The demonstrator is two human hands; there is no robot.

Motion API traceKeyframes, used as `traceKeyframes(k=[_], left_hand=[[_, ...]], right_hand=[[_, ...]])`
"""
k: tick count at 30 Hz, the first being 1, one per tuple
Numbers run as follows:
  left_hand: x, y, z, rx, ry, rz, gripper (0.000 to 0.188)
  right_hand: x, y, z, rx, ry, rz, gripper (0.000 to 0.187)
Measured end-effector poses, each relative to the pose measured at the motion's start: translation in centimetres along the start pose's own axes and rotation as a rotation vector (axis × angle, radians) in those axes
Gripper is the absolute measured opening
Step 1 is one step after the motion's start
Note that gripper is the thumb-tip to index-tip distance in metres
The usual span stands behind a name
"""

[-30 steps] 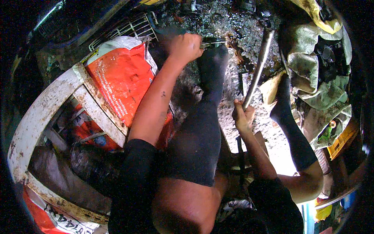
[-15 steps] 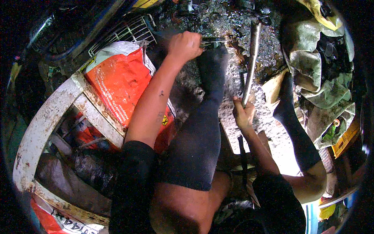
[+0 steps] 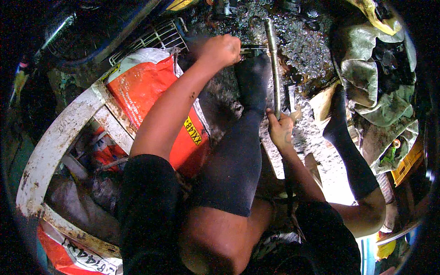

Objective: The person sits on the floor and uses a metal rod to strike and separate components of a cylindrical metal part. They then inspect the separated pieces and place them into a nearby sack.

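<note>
My left hand is closed in a fist at the upper middle, over the toe end of my dark-sleeved left leg. From it a thin dark metal tool points right; its kind is unclear. My right hand grips the lower end of a long, round metal bar, thumb along its side. The bar stands nearly upright in view, its upper end crossing the far end of the thin tool. Whether the two touch, I cannot tell. Beneath them lies dark, wet, littered ground.
A rusty white frame curves along the left, beside an orange-red sack and a white wire rack. Grimy cloth lies at the right, near a yellow crate. My two legs flank the pale ground.
The metal bar's upper end has swung left, toward the thin tool, and my right hand has moved slightly left and down. My left forearm has shifted a little; its fist still holds the tool.
</note>
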State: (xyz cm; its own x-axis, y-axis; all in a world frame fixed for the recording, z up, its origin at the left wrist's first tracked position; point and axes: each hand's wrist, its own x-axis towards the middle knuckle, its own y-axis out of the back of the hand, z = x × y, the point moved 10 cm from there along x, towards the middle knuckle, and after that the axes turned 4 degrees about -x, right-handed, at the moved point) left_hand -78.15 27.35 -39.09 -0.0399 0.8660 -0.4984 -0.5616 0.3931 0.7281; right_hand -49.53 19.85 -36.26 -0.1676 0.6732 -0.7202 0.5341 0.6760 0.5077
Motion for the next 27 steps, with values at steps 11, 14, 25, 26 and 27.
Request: traceKeyframes(k=[11,14,25,26,27], left_hand=[[0.8,-0.7,0.0,0.063,-0.001,-0.037,0.026],[0.6,-0.1,0.4,0.026,-0.044,0.055,0.023],[0.6,-0.4,0.5,0.029,-0.005,0.030,0.019],[0.8,-0.4,0.5,0.027,-0.002,0.009,0.019],[0.5,0.1,0.9,-0.056,-0.095,0.080,0.020]], right_hand=[[0.8,1.1,-0.6,-0.076,0.059,0.020,0.043],[-2.0,4.8,-5.6,0.656,0.204,0.096,0.030],[0.7,0.8,1.2,-0.174,0.047,-0.087,0.029],[0.2,2.3,-0.1,-0.073,0.064,-0.027,0.029],[-0.3,3.7,-1.4,0.026,0.089,0.027,0.031]])
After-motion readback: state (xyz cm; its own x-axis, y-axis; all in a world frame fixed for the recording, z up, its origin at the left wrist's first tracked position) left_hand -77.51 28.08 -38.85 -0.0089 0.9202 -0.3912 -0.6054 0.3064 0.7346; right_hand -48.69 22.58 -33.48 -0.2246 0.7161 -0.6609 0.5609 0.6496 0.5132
